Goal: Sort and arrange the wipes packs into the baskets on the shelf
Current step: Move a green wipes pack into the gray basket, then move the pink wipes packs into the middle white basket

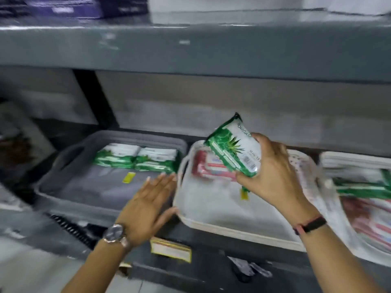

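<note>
My right hand [275, 172] is shut on a green and white wipes pack [234, 146], held tilted above the white basket [222, 208]. A red and white pack [211, 168] lies at the back of that basket. My left hand [150, 201] is spread flat with fingers apart, over the front right corner of the grey basket [84, 187], thumb near the white basket's rim. Two green packs [135, 158] lie side by side at the back of the grey basket. A third basket [364, 208] at the right holds green and red packs mixed.
The baskets stand on a dark grey shelf [211, 252] with a yellow price label [170, 249] on its front edge. Another shelf board [190, 47] runs overhead with purple boxes [63, 7] on it. A black upright [93, 98] stands behind the grey basket.
</note>
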